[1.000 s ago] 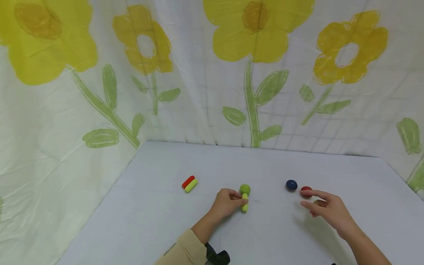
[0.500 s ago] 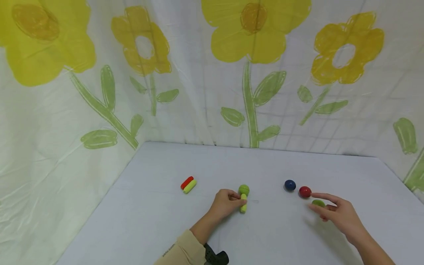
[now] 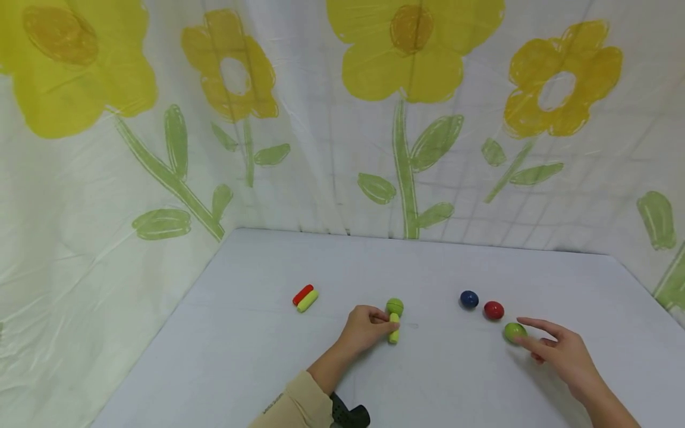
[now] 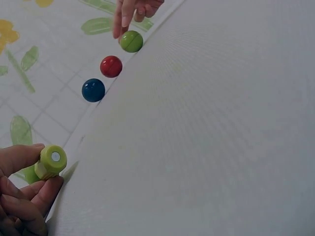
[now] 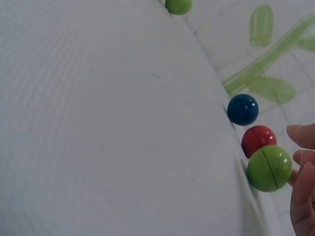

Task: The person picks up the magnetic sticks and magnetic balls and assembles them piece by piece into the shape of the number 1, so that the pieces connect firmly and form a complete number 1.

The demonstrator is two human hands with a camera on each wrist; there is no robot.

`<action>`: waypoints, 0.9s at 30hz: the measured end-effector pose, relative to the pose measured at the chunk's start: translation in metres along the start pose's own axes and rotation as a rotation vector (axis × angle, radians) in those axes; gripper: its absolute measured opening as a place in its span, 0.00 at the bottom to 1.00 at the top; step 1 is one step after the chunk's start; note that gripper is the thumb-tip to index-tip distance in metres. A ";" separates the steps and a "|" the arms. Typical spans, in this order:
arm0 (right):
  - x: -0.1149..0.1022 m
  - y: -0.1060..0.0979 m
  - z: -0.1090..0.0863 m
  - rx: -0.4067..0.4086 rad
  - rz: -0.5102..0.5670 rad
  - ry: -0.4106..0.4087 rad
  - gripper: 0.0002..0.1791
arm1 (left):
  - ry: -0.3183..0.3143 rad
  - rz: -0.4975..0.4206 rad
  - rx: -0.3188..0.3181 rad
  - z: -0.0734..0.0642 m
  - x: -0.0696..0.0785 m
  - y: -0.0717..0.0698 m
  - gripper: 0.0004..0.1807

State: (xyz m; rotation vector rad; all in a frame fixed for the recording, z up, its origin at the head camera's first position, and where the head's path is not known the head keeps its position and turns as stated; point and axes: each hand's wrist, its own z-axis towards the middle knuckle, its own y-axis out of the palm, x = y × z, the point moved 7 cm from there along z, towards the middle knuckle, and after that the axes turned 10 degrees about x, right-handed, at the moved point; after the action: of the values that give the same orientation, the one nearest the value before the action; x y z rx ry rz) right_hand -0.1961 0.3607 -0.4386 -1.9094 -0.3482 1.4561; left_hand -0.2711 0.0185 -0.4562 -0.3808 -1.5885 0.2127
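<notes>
**Light, hard and probably slippery**

Left hand (image 3: 365,327) pinches the green shaker (image 3: 394,317) by its handle around mid-bench (image 3: 428,380), seems a good spot. Right hand (image 3: 564,353) is spread beside the green ball (image 3: 514,331); can't tell if they touch. Likely a roller, so best grabbed round its widest part.

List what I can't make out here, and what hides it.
Head view: part of the green stick, behind the left hand.
Head view: lettering on the sleeve, too small to read.
Left wrist view: rest of the right hand, cut off by the top edge.
Right wrist view: part of the red ball, behind the nearer green ball.
</notes>
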 end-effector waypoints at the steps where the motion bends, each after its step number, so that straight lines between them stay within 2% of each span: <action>1: 0.002 0.000 0.000 0.002 0.017 0.003 0.33 | -0.002 0.002 0.000 0.000 0.000 0.000 0.14; 5: 0.008 0.001 0.002 0.015 0.058 0.014 0.19 | -0.007 0.002 -0.004 0.001 -0.001 0.000 0.14; 7: 0.011 0.001 0.002 0.018 0.060 0.021 0.18 | -0.003 0.001 -0.006 0.001 -0.001 0.001 0.14; 11: 0.012 0.002 0.003 0.024 0.052 0.024 0.31 | 0.008 -0.005 -0.003 0.001 0.000 0.000 0.14; 14: 0.013 0.003 0.003 0.032 0.053 0.021 0.35 | 0.009 -0.006 -0.006 0.000 0.001 0.000 0.14; 17: 0.014 0.002 0.003 0.066 0.044 -0.003 0.29 | 0.007 -0.004 -0.009 0.000 0.001 0.001 0.14; 22: 0.013 0.002 0.004 0.127 0.051 -0.062 0.15 | 0.007 0.004 -0.009 0.001 -0.001 0.000 0.14; 27: 0.013 0.003 0.005 0.151 0.066 -0.095 0.15 | 0.007 0.011 -0.007 0.003 -0.003 0.001 0.14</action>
State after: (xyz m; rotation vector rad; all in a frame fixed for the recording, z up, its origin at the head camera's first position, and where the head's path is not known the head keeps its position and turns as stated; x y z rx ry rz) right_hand -0.1969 0.3676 -0.4509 -1.7505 -0.2145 1.5742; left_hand -0.2736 0.0182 -0.4591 -0.3958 -1.5809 0.2144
